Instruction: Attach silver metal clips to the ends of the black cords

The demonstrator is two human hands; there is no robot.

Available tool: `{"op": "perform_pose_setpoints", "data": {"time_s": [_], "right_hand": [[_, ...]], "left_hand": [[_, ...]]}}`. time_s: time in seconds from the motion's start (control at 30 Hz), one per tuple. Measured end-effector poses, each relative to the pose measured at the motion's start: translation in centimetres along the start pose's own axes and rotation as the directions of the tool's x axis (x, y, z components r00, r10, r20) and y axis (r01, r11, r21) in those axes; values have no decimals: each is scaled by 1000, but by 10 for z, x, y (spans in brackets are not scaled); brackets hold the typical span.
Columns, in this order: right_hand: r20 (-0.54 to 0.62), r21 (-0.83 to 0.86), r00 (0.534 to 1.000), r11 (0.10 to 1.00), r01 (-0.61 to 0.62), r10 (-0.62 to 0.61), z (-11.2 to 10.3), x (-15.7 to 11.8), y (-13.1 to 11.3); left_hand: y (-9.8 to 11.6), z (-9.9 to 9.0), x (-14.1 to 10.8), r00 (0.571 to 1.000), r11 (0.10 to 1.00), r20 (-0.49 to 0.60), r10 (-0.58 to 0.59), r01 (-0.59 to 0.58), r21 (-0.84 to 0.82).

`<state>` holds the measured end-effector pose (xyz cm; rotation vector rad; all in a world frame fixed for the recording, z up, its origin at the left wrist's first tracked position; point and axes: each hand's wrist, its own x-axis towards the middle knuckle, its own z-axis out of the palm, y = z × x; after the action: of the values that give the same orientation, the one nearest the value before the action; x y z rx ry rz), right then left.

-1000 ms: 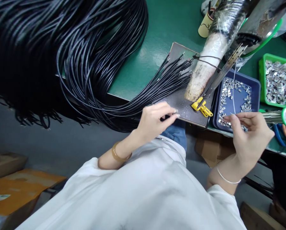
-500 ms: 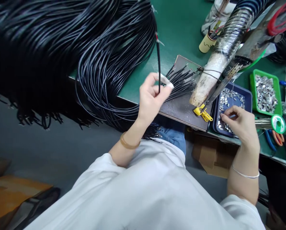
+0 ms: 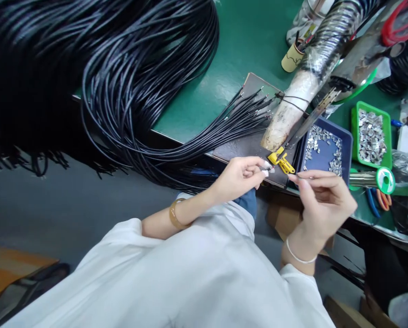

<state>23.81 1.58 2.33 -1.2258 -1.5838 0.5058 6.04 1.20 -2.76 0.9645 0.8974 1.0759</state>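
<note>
In the head view, the left hand (image 3: 241,177) pinches a small piece (image 3: 272,170) just beside the yellow clip (image 3: 284,165), probably to steady it; the right hand's (image 3: 322,196) thumb and forefinger press together, on what I cannot tell. The black cables (image 3: 207,139) fan across the board (image 3: 238,148), and the blue tray (image 3: 322,153) sits near the right hand, presumably for easy reach.

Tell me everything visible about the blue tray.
The blue tray is a shallow, open, roughly rectangular container with raised walls, plastic by its look. It stands on the green table, right of the grey board. Small silvery pieces lie scattered inside, leaving bare floor mid-tray. The right hand hides part of its near end; contact is unclear.
</note>
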Motion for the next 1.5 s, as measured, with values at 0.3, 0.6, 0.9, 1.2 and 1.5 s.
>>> {"op": "perform_pose_setpoints", "data": {"time_s": [0.3,0.6,0.9,1.2,1.5], "right_hand": [[71,-51,996,997,55,-51,27,-15,15],[123,59,992,998,-33,25,28,-18,17],[243,285,963,940,-187,118,24,-20,23],[102,146,991,984,-100,86,29,-20,19],[50,-12,996,997,72,-71,36,-25,16]], "left_hand": [[13,0,1,1000,996,10,3,-2,-84],[6,3,2,988,989,-41,146,-145,13],[10,-3,0,984,998,173,43,-48,27],[11,-7,-1,957,920,-10,290,-275,278],[5,0,-7,914,808,6,406,-362,465]]}}
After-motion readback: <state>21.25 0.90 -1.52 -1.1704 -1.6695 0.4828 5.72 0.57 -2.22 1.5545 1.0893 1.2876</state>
